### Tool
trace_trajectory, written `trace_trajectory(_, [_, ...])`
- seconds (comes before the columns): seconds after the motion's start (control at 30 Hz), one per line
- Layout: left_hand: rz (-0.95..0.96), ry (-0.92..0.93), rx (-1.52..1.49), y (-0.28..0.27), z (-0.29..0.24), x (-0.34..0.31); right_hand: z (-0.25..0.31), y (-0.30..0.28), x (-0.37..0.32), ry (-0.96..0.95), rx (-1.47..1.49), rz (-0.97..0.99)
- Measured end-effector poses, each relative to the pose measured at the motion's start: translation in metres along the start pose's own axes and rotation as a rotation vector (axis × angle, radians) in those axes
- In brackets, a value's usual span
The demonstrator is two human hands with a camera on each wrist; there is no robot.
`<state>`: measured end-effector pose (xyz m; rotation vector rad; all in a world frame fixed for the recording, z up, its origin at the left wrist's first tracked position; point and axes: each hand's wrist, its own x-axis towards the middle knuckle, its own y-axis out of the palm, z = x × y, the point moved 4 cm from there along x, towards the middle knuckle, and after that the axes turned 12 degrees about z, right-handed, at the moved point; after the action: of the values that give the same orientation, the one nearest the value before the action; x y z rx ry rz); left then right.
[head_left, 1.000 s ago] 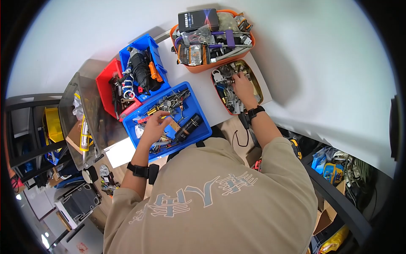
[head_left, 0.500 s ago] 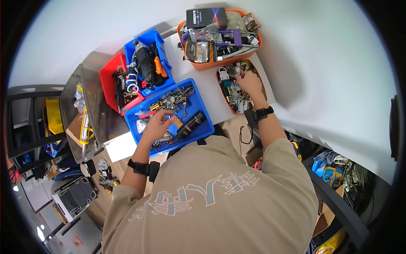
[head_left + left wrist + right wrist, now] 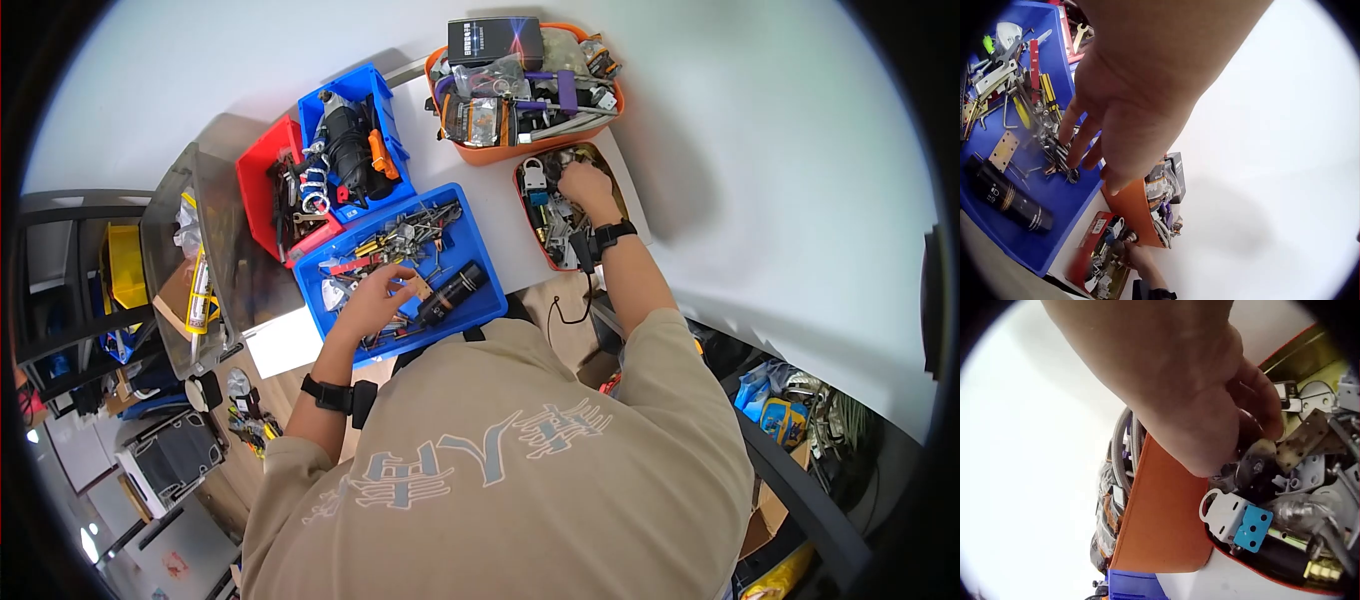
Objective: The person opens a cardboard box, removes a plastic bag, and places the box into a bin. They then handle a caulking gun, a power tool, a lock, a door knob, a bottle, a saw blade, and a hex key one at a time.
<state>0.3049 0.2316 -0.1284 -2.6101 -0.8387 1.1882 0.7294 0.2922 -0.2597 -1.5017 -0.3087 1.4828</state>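
My left hand (image 3: 378, 303) hovers over the blue tray (image 3: 491, 287), its fingers loosely bent with nothing between them. Below it lie screws, hex keys, a perforated metal plate (image 3: 1005, 151) and a black cylinder (image 3: 1013, 199) with printed markings. My right hand (image 3: 590, 190) reaches into the far part of a red-edged tin (image 3: 1241, 573), fingers curled down among metal fittings. Near those fingers are a tan perforated plate (image 3: 1302, 440) and a white bracket (image 3: 1225, 514) beside a blue piece (image 3: 1252, 529). I cannot tell whether the right fingers grip one of the fittings.
Behind the tin stands a full orange bin (image 3: 500, 152) with a black box (image 3: 494, 41) on top. A blue bin (image 3: 388, 105) holding a black power tool and a red bin (image 3: 262, 205) of tools stand beyond the tray. A clear plastic container (image 3: 215, 250) is at the left.
My right hand shifts toward the tin's far end, its fingers now deeper among the fittings. The left hand keeps nearly the same place over the tray. The head view has shifted slightly.
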Motion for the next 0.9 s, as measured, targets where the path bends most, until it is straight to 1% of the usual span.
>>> trace_trajectory(0.07, [0.005, -0.008, -0.019, 0.003, 0.001, -0.004, 0.007, -0.007, -0.006, -0.028, -0.009, -0.261])
trace_trajectory(0.1, [0.008, -0.017, -0.035, 0.003, 0.000, -0.006, 0.006, -0.003, 0.000, -0.030, -0.012, -0.262])
trace_trajectory(0.17, [0.003, -0.003, -0.045, 0.003, -0.004, -0.008, 0.008, 0.009, 0.014, -0.120, -0.127, -0.376])
trace_trajectory(0.23, [0.003, 0.005, -0.058, 0.006, -0.003, -0.009, 0.011, 0.009, 0.013, -0.132, -0.126, -0.377])
trace_trajectory(0.3, [0.029, 0.005, -0.010, 0.008, 0.002, -0.002, 0.013, 0.005, 0.011, -0.145, -0.124, -0.376])
trace_trajectory(0.37, [0.016, 0.015, 0.042, 0.011, 0.011, 0.008, 0.010, 0.000, 0.013, -0.098, -0.119, -0.257])
trace_trajectory(0.4, [0.005, 0.034, 0.097, 0.013, 0.018, 0.015, 0.011, -0.003, 0.008, -0.103, -0.116, -0.254])
trace_trajectory(0.47, [0.006, 0.008, 0.099, 0.026, 0.045, 0.037, 0.008, -0.006, -0.003, -0.055, -0.091, -0.220])
trace_trajectory(0.5, [0.023, -0.012, 0.285, 0.038, 0.056, 0.047, 0.009, -0.007, -0.010, 0.006, -0.061, -0.210])
trace_trajectory(0.53, [0.041, -0.031, 0.468, 0.046, 0.055, 0.052, 0.011, -0.005, -0.019, 0.002, -0.068, -0.208])
trace_trajectory(0.57, [0.067, -0.076, 0.516, 0.057, 0.056, 0.054, 0.015, -0.005, -0.032, -0.061, -0.086, -0.310])
trace_trajectory(0.6, [0.065, -0.080, 0.508, 0.064, 0.052, 0.056, 0.020, -0.005, -0.045, -0.124, -0.102, -0.409])
trace_trajectory(0.67, [0.105, -0.149, 0.637, 0.079, 0.047, 0.058, 0.029, -0.007, -0.071, -0.148, -0.094, -0.391])
trace_trajectory(0.73, [0.108, -0.155, 0.659, 0.082, 0.048, 0.062, 0.039, -0.006, -0.093, -0.394, 0.009, -0.394])
trace_trajectory(0.77, [0.126, -0.165, 0.686, 0.083, 0.050, 0.064, 0.044, -0.004, -0.106, -0.471, 0.021, -0.390])
trace_trajectory(0.8, [0.142, -0.174, 0.714, 0.083, 0.052, 0.067, 0.045, 0.001, -0.112, -0.470, 0.020, -0.390])
trace_trajectory(0.83, [0.140, -0.172, 0.714, 0.082, 0.054, 0.070, 0.051, 0.007, -0.116, -0.595, 0.025, -0.341])
trace_trajectory(0.87, [0.186, -0.176, 0.704, 0.083, 0.058, 0.074, 0.058, 0.014, -0.122, -0.721, 0.031, -0.293])
trace_trajectory(0.9, [0.232, -0.182, 0.694, 0.082, 0.061, 0.076, 0.064, 0.020, -0.130, -0.762, 0.071, -0.233])
